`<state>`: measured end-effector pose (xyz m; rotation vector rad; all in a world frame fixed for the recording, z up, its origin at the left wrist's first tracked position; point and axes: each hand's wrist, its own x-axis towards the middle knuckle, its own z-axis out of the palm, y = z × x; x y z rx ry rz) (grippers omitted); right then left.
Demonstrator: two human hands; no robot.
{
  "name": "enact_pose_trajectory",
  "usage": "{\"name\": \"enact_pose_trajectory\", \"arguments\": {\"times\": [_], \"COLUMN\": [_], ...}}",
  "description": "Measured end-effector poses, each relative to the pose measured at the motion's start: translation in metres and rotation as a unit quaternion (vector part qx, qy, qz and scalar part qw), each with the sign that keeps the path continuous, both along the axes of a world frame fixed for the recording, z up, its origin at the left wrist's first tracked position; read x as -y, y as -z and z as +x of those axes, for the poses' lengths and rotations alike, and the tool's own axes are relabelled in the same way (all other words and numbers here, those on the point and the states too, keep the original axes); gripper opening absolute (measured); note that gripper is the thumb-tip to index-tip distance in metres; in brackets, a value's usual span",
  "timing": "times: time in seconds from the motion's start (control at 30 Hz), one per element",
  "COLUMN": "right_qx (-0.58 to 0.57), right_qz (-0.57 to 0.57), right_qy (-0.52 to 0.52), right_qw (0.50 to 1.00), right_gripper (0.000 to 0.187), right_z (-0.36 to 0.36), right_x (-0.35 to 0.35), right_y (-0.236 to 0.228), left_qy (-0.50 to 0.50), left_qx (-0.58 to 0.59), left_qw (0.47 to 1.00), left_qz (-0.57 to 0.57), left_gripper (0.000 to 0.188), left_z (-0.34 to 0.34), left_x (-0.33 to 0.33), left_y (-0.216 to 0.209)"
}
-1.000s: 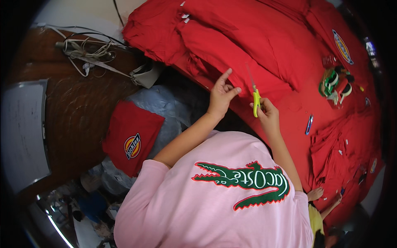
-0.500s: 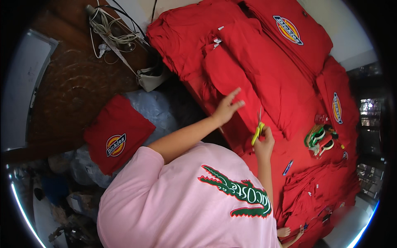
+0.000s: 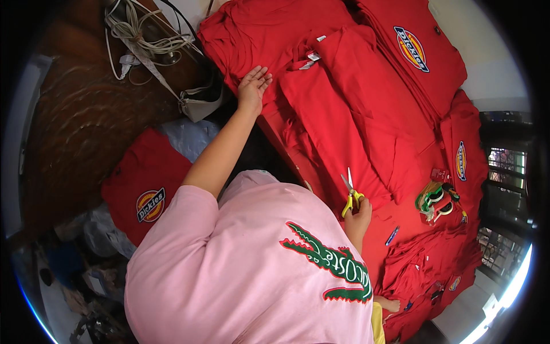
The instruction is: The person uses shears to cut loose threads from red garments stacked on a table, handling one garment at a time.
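My left hand reaches to the far edge of the work surface, its fingers stretched out near a heap of red cloth; I cannot tell if it touches. Yellow-handled scissors are gripped in my right hand, blades slightly apart and pointing away from me. Between and beyond my hands lies a red garment, with small white tags at its far end. Its near end is close to the scissors.
Folded red shirts with an oval patch lie at the far right. Tape rolls and a blue pen rest to the right. Another red shirt sits on plastic bags at left. Bundled white cables are at the far left.
My left hand has moved away from me and leftward, from beside the garment to the heap's edge. My right hand has come slightly nearer, and the scissors' blades now show spread.
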<state>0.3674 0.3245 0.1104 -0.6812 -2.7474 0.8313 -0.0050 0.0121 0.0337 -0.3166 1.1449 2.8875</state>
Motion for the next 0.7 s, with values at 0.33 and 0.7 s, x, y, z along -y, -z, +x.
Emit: {"name": "enact_pose_trajectory", "arguments": {"times": [0.33,0.7], "right_qx": [-0.11,-0.087], "right_qz": [-0.034,-0.056], "right_qy": [0.201,0.217], "right_qw": [0.973,0.971], "right_gripper": [0.033,0.026], "right_z": [0.017,0.02], "right_x": [0.013,0.016], "right_y": [0.04,0.015], "left_qy": [0.136,0.23], "left_qx": [-0.005,0.139], "left_qw": [0.949,0.925], "left_qz": [-0.285,-0.27], "left_gripper": [0.028,0.022], "left_z": [-0.024,-0.034], "left_x": [0.011,-0.012], "left_y": [-0.006,-0.025]}}
